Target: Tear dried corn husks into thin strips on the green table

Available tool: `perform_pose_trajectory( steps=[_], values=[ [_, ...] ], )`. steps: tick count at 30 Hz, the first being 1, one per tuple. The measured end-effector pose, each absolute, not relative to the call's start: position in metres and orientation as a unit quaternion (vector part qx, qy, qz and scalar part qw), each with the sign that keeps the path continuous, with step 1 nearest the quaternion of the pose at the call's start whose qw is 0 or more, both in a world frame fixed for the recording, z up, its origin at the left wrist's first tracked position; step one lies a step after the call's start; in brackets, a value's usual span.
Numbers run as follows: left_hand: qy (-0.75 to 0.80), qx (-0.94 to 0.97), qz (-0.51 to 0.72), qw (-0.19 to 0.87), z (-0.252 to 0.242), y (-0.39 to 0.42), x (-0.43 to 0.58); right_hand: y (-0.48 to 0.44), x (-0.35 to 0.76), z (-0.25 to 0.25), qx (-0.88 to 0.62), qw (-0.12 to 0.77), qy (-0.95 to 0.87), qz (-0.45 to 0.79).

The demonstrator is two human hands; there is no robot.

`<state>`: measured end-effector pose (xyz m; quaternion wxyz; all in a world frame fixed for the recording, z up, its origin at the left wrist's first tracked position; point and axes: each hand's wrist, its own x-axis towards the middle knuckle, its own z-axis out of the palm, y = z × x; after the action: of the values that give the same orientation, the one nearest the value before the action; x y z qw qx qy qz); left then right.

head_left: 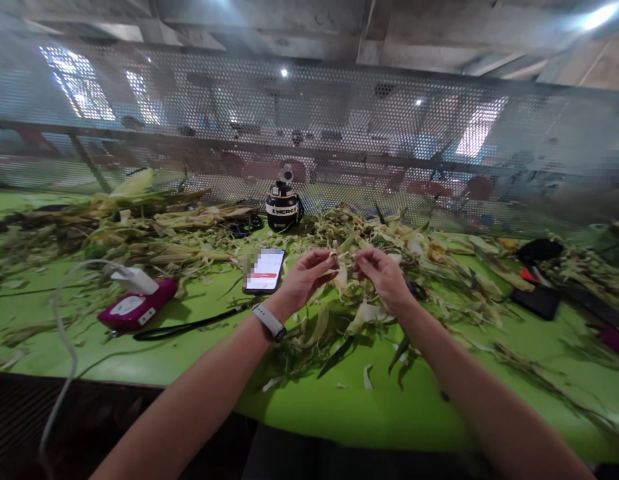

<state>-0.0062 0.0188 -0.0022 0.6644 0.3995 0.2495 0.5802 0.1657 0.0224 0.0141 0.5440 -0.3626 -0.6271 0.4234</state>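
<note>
Left hand [306, 277] and right hand [382, 275] both up over the middle of the bright green tabletop [199, 363], fingertips facing each other, small gap between. Thin, pale yellowish strip of plant material [344, 257] spans that gap: left thumb and index pinched on one end, right thumb and fingers bunched on the other. Exact fingertip contact is small and a bit soft at this size. Grey band watch [269, 322] on left wrist. Below and around the hands: loose pile of pale green, leafy husk scraps [319, 327], some long darker green blades in it. Just left of left hand: dark-edged flat smartphone [263, 272], screen lit, part pixelated. Further left: glossy magenta power block [139, 305] with white boxy plug [135, 280] seated on it, black woven strap [189, 325] lying nearby. Behind: black rounded jar-shaped unit [282, 208] labelled ENERGY, upright, in front of the grey perforated metal panel [239, 113].
</note>
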Motion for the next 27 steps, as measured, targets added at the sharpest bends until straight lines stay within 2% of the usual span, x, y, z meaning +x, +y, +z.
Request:
perform_pose_trajectory(
  steps=[4,8,16,20,27],
  values=[
    [0.265,0.404,0.576,0.660,-0.002,0.019,-0.006,0.020,0.165,0.015,-0.351,0.541,-0.650,0.401],
    [0.282,0.441,0.562,0.641,-0.003,0.018,-0.005,0.015,0.163,0.015,-0.341,0.515,-0.714,0.328],
    [0.312,0.568,0.559,0.517,-0.002,0.016,-0.001,0.010,0.164,0.018,-0.336,0.485,-0.796,0.133],
    [0.308,0.610,0.545,0.487,-0.004,0.015,0.000,0.011,0.164,0.016,-0.366,0.485,-0.777,0.166],
    [0.294,0.612,0.541,0.496,-0.009,0.017,0.001,0.018,0.164,0.009,-0.380,0.501,-0.738,0.245]
  ],
)
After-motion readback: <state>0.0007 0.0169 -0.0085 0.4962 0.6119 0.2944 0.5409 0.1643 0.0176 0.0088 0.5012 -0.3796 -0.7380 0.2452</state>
